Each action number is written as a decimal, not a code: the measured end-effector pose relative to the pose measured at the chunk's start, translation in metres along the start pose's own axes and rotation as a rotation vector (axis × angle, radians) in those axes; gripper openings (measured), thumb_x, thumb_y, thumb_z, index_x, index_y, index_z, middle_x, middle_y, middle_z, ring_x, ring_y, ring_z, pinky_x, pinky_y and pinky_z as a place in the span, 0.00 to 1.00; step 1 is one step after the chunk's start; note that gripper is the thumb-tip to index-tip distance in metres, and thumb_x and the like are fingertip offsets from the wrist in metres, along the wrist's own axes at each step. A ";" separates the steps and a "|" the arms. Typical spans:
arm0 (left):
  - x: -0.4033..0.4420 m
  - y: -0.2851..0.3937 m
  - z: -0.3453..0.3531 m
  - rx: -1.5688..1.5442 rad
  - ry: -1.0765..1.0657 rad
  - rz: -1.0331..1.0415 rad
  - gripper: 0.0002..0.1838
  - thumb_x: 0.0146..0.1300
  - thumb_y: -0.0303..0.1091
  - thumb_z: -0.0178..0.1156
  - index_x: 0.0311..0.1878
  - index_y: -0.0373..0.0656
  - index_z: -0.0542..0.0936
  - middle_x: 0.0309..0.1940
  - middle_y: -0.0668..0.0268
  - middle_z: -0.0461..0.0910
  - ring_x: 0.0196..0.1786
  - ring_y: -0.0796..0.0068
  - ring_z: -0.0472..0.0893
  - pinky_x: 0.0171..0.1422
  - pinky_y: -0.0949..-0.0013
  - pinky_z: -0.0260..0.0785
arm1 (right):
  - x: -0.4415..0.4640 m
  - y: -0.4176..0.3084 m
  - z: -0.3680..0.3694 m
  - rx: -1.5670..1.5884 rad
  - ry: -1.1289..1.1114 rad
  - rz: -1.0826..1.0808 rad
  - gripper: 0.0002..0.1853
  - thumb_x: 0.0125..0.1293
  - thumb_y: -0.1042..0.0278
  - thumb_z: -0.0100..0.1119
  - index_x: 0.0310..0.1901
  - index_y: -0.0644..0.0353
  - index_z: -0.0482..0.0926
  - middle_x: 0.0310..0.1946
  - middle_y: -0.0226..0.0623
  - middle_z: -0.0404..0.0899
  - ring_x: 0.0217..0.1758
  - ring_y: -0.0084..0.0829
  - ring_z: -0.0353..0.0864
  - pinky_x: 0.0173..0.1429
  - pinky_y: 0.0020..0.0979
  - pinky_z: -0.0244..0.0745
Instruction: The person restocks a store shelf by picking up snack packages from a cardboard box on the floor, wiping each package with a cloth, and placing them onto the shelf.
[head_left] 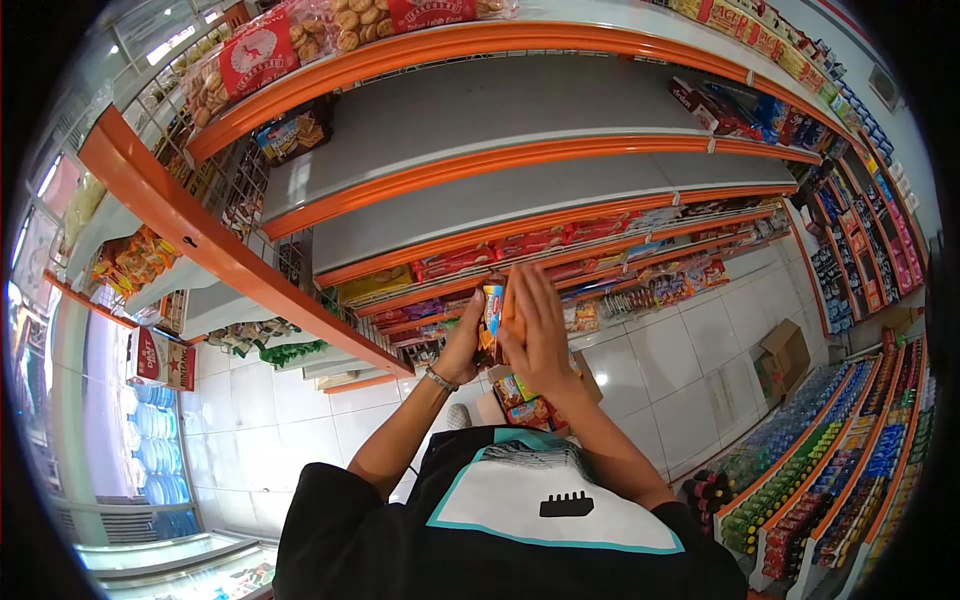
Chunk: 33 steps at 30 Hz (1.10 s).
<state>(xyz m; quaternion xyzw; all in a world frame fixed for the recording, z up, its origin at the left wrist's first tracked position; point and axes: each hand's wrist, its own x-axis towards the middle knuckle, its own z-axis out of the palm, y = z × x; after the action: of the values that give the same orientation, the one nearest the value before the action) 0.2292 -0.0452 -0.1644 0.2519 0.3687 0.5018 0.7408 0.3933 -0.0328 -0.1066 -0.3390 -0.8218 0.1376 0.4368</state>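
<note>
My left hand (pixel 462 345) is wrapped around a snack packet (pixel 491 312) with a blue, brown and orange print, held upright in front of my chest. My right hand (pixel 541 335) lies against the packet's right side with its fingers long and close together. Between that palm and the packet shows a folded orange cloth (pixel 512 305), mostly hidden by the hand. Below my hands, a cardboard box (pixel 489 408) on the floor holds several snack packs (pixel 527 410) in red, yellow and green, partly covered by my right forearm.
Shelves with orange edges (pixel 480 150) rise ahead, with cookie bags (pixel 262 55) on top and a dark biscuit pack (pixel 293 131) at left. An orange upright (pixel 240 250) slants close on my left. Another cardboard box (pixel 787 352) and drink bottles (pixel 790 460) stand at right.
</note>
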 end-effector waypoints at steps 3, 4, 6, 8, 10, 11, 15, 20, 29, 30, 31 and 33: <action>-0.004 0.012 0.020 -0.096 -0.008 0.020 0.32 0.77 0.62 0.41 0.67 0.45 0.69 0.56 0.61 0.78 0.55 0.70 0.83 0.51 0.67 0.81 | -0.017 -0.015 0.004 0.011 -0.091 -0.071 0.35 0.72 0.50 0.52 0.75 0.60 0.61 0.77 0.45 0.56 0.81 0.50 0.50 0.80 0.54 0.43; -0.005 0.013 0.020 -0.086 -0.072 0.041 0.32 0.77 0.62 0.41 0.67 0.44 0.69 0.58 0.61 0.77 0.56 0.69 0.83 0.51 0.67 0.81 | -0.016 -0.017 0.005 -0.001 -0.142 -0.116 0.35 0.72 0.49 0.53 0.74 0.59 0.61 0.77 0.45 0.56 0.81 0.50 0.50 0.80 0.54 0.43; -0.009 0.000 0.016 -0.071 -0.060 0.080 0.35 0.77 0.60 0.41 0.72 0.40 0.65 0.66 0.58 0.71 0.66 0.66 0.76 0.64 0.65 0.74 | -0.006 -0.008 -0.004 0.014 -0.110 -0.145 0.34 0.72 0.48 0.52 0.73 0.59 0.64 0.75 0.45 0.60 0.80 0.51 0.54 0.79 0.54 0.46; -0.002 -0.019 -0.001 0.204 0.051 0.101 0.38 0.77 0.59 0.42 0.76 0.37 0.58 0.73 0.55 0.64 0.75 0.66 0.64 0.77 0.65 0.59 | 0.012 0.003 -0.010 0.076 0.081 -0.113 0.29 0.74 0.50 0.49 0.68 0.62 0.69 0.73 0.49 0.62 0.78 0.55 0.55 0.78 0.52 0.52; -0.013 -0.005 0.011 0.559 0.151 0.258 0.36 0.78 0.53 0.47 0.78 0.38 0.56 0.75 0.58 0.62 0.76 0.69 0.60 0.78 0.65 0.53 | 0.015 0.006 -0.007 0.105 0.183 -0.026 0.27 0.74 0.50 0.50 0.65 0.62 0.73 0.66 0.46 0.72 0.73 0.52 0.64 0.76 0.52 0.55; -0.017 0.001 0.010 0.633 0.106 0.351 0.34 0.77 0.50 0.50 0.77 0.40 0.57 0.74 0.58 0.62 0.76 0.68 0.61 0.77 0.65 0.54 | 0.010 0.011 -0.002 0.273 0.185 0.037 0.26 0.74 0.50 0.50 0.63 0.63 0.75 0.64 0.46 0.73 0.72 0.52 0.65 0.75 0.51 0.57; -0.023 0.016 0.015 0.759 0.001 0.532 0.32 0.75 0.44 0.57 0.76 0.43 0.60 0.72 0.57 0.66 0.73 0.67 0.65 0.76 0.63 0.57 | 0.011 -0.011 -0.009 0.303 0.185 -0.034 0.24 0.75 0.51 0.48 0.55 0.65 0.78 0.57 0.47 0.77 0.68 0.51 0.70 0.71 0.50 0.63; -0.031 0.027 0.013 0.798 -0.064 0.598 0.35 0.73 0.44 0.60 0.77 0.42 0.60 0.71 0.56 0.68 0.71 0.65 0.69 0.73 0.62 0.62 | 0.016 0.002 -0.003 0.321 0.209 -0.178 0.23 0.76 0.52 0.47 0.50 0.67 0.80 0.54 0.47 0.79 0.63 0.50 0.75 0.66 0.50 0.68; -0.036 0.033 0.011 0.813 -0.088 0.569 0.35 0.71 0.43 0.61 0.76 0.41 0.60 0.71 0.56 0.67 0.71 0.64 0.68 0.74 0.61 0.60 | 0.029 -0.010 -0.014 0.360 0.184 -0.167 0.22 0.69 0.56 0.50 0.44 0.69 0.83 0.48 0.48 0.83 0.58 0.49 0.79 0.63 0.48 0.72; -0.039 0.035 0.012 0.799 -0.136 0.570 0.35 0.71 0.44 0.61 0.76 0.41 0.61 0.71 0.56 0.67 0.71 0.64 0.68 0.74 0.60 0.59 | 0.029 -0.003 -0.016 0.399 0.193 -0.195 0.21 0.70 0.57 0.49 0.43 0.70 0.84 0.48 0.48 0.83 0.57 0.49 0.80 0.62 0.48 0.73; -0.040 0.039 0.012 0.805 -0.153 0.598 0.33 0.71 0.39 0.62 0.75 0.41 0.62 0.69 0.58 0.68 0.71 0.66 0.67 0.74 0.62 0.60 | 0.030 0.002 -0.019 0.351 0.184 -0.145 0.19 0.70 0.61 0.50 0.44 0.70 0.84 0.49 0.47 0.83 0.57 0.48 0.80 0.63 0.47 0.72; -0.038 0.041 0.013 0.704 -0.144 0.556 0.32 0.72 0.39 0.60 0.74 0.40 0.63 0.69 0.58 0.69 0.71 0.68 0.68 0.74 0.63 0.60 | 0.027 0.001 -0.018 0.385 0.164 0.005 0.18 0.69 0.63 0.51 0.46 0.70 0.84 0.49 0.48 0.83 0.57 0.48 0.80 0.64 0.46 0.71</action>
<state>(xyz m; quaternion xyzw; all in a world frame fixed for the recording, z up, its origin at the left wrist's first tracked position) 0.2083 -0.0656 -0.1150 0.6121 0.3828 0.5069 0.4710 0.3975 -0.0151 -0.0801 -0.2614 -0.7409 0.2653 0.5588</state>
